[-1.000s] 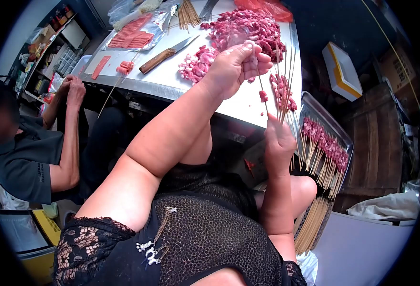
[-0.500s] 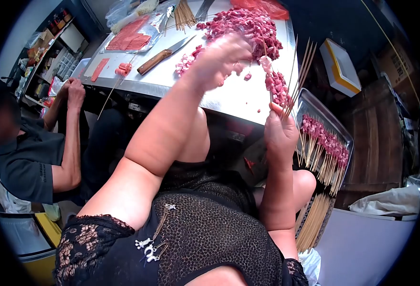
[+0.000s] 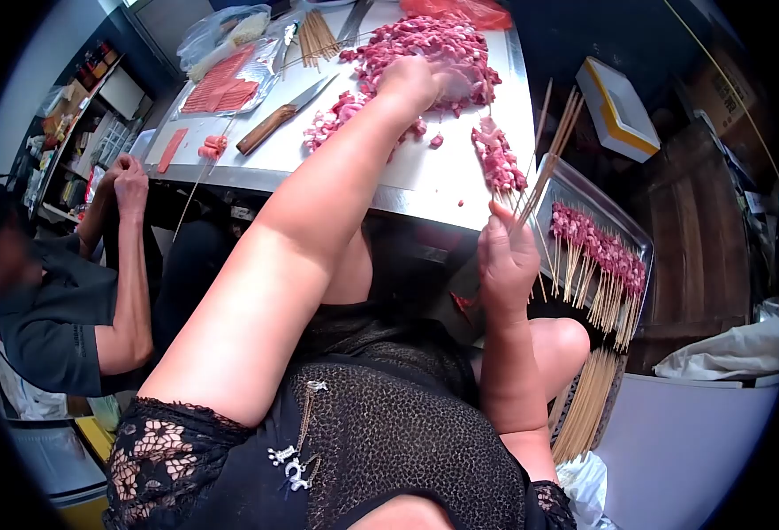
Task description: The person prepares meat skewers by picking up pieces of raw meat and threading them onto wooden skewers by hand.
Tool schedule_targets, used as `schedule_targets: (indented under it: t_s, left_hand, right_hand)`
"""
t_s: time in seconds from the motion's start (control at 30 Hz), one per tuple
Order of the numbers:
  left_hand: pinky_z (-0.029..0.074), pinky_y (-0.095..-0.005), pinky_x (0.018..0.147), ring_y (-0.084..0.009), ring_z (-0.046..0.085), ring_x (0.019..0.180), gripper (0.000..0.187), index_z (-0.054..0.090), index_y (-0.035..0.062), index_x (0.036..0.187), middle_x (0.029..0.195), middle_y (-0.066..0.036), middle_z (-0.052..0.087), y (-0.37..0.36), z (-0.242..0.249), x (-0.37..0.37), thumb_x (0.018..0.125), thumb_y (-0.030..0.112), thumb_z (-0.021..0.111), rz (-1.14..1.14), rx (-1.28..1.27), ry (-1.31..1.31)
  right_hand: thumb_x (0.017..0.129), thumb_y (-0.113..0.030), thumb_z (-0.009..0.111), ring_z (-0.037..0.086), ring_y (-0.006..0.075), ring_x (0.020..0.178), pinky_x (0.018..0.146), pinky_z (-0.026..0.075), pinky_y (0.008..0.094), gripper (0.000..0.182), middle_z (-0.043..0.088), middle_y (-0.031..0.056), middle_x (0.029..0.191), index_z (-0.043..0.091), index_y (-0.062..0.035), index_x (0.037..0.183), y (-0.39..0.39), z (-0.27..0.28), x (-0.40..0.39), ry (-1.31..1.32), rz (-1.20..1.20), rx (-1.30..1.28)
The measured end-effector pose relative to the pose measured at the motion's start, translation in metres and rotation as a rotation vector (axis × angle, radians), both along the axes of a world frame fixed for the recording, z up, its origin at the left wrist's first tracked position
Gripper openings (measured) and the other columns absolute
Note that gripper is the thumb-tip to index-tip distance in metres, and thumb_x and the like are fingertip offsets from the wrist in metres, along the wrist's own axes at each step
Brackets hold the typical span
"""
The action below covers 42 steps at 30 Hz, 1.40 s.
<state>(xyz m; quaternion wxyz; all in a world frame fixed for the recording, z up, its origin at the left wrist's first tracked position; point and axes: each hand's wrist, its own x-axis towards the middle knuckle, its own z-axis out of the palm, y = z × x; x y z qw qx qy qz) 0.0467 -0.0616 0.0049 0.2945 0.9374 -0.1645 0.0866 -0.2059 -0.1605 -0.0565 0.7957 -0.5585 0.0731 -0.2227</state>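
Note:
My left hand (image 3: 411, 84) reaches into a big heap of cut raw meat (image 3: 425, 40) on the white table; its fingers are blurred and partly hidden there. My right hand (image 3: 507, 256) is closed round several wooden skewers (image 3: 559, 141) near the table's front edge. Meat pieces (image 3: 495, 159) are threaded on some of these skewers, while others stick up bare. Paler meat pieces (image 3: 341, 115) lie left of the heap. Right of my right hand, a metal tray (image 3: 647, 252) holds rows of meat skewers (image 3: 597, 247).
A wooden-handled knife (image 3: 266, 129) lies on the table (image 3: 389, 190), near pink meat slices (image 3: 221, 87) on plastic and loose skewers (image 3: 319, 40). Bare skewers (image 3: 586, 406) are bundled beside my right knee. A white-and-yellow box (image 3: 619, 110) stands right. Another person (image 3: 49, 300) sits at left.
My left hand has moved from above the table's middle into the meat heap. My right hand still holds the skewers, slightly lower in the view. The whole view has shifted a little.

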Motion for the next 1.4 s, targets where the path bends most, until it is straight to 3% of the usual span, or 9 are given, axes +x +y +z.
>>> schedule_targets:
  t_s: [0.17, 0.27, 0.5, 0.7, 0.9, 1.07, 1.1, 1.3, 1.4]
  left_hand:
    - [0.049, -0.0372, 0.073, -0.0285, 0.064, 0.080, 0.031, 0.069, 0.0107, 0.092, 0.086, -0.014, 0.067, -0.013, -0.020, 0.011, 0.075, 0.037, 0.068, 0.110, 0.077, -0.122]
    - [0.048, -0.0324, 0.077, -0.0219, 0.064, 0.082, 0.034, 0.067, 0.0083, 0.098, 0.090, -0.012, 0.067, 0.001, -0.002, 0.012, 0.071, 0.029, 0.073, 0.017, 0.030, 0.203]
    - [0.047, -0.0326, 0.083, -0.0262, 0.061, 0.093, 0.048, 0.060, 0.0062, 0.104, 0.100, -0.015, 0.063, 0.009, 0.011, -0.012, 0.062, 0.022, 0.080, -0.126, 0.173, -0.024]
    - [0.050, -0.0334, 0.067, -0.0218, 0.064, 0.059, 0.023, 0.071, 0.0072, 0.080, 0.071, -0.013, 0.066, -0.008, 0.000, -0.023, 0.079, 0.030, 0.066, -0.156, 0.324, 0.141]
    - [0.048, -0.0330, 0.064, -0.0204, 0.063, 0.062, 0.030, 0.071, 0.0066, 0.080, 0.067, -0.012, 0.064, 0.005, -0.003, -0.020, 0.074, 0.036, 0.068, -0.252, 0.372, 0.187]
    - [0.055, -0.0241, 0.061, -0.0174, 0.066, 0.071, 0.015, 0.061, -0.0003, 0.083, 0.083, -0.013, 0.066, 0.033, 0.018, -0.038, 0.085, 0.013, 0.054, -0.209, -0.844, 0.673]
    - [0.058, -0.0309, 0.066, -0.0269, 0.067, 0.072, 0.020, 0.057, -0.0058, 0.092, 0.087, -0.017, 0.065, 0.036, 0.021, -0.043, 0.085, 0.009, 0.047, -0.203, -0.981, 0.693]
    - [0.057, -0.0342, 0.075, -0.0254, 0.066, 0.083, 0.014, 0.056, -0.0012, 0.092, 0.093, -0.019, 0.064, 0.038, 0.007, -0.054, 0.090, 0.011, 0.050, -0.197, -1.317, 0.769]
    - [0.057, -0.0345, 0.077, -0.0253, 0.066, 0.084, 0.013, 0.055, -0.0024, 0.097, 0.096, -0.019, 0.064, 0.038, 0.004, -0.050, 0.089, 0.008, 0.052, -0.263, -1.256, 0.709]
  right_hand:
    - [0.091, -0.007, 0.053, 0.042, 0.0017, 0.055, 0.047, 0.033, 0.0150, 0.020, 0.052, -0.0028, 0.069, 0.059, -0.0020, 0.110, -0.005, -0.001, -0.005, -0.005, 0.031, 0.000]
    - [0.093, -0.008, 0.049, 0.037, 0.0022, 0.047, 0.041, 0.028, 0.0156, 0.022, 0.047, -0.0025, 0.065, 0.054, 0.0019, 0.112, -0.005, 0.002, -0.006, 0.015, 0.004, -0.049]
    - [0.091, -0.008, 0.053, 0.042, 0.0015, 0.055, 0.048, 0.033, 0.0148, 0.020, 0.052, -0.0030, 0.069, 0.058, -0.0022, 0.110, -0.007, 0.006, -0.007, 0.024, 0.023, 0.013]
    - [0.092, -0.008, 0.053, 0.042, 0.0013, 0.055, 0.048, 0.033, 0.0148, 0.020, 0.052, -0.0033, 0.069, 0.059, -0.0022, 0.110, -0.012, 0.006, -0.011, 0.019, -0.001, 0.012]
    - [0.093, -0.008, 0.048, 0.037, 0.0022, 0.048, 0.042, 0.028, 0.0154, 0.021, 0.047, -0.0026, 0.065, 0.053, 0.0032, 0.111, -0.010, 0.006, -0.008, 0.010, -0.007, -0.076]
    - [0.092, -0.009, 0.051, 0.040, 0.0016, 0.052, 0.046, 0.031, 0.0150, 0.020, 0.049, -0.0034, 0.067, 0.057, 0.0004, 0.110, -0.004, -0.001, -0.005, 0.050, 0.080, 0.009]
    - [0.092, -0.009, 0.053, 0.042, 0.0013, 0.055, 0.049, 0.033, 0.0148, 0.020, 0.052, -0.0037, 0.069, 0.060, -0.0019, 0.109, -0.002, -0.003, -0.003, 0.058, 0.115, 0.030]
    - [0.091, -0.009, 0.053, 0.042, 0.0012, 0.054, 0.047, 0.035, 0.0171, 0.020, 0.051, -0.0053, 0.066, 0.061, -0.0019, 0.108, 0.004, -0.010, 0.009, 0.151, 0.076, -0.124]
    - [0.090, -0.009, 0.053, 0.043, 0.0015, 0.055, 0.049, 0.036, 0.0176, 0.021, 0.052, -0.0050, 0.066, 0.062, -0.0017, 0.107, 0.002, -0.012, 0.011, 0.195, 0.058, -0.220]
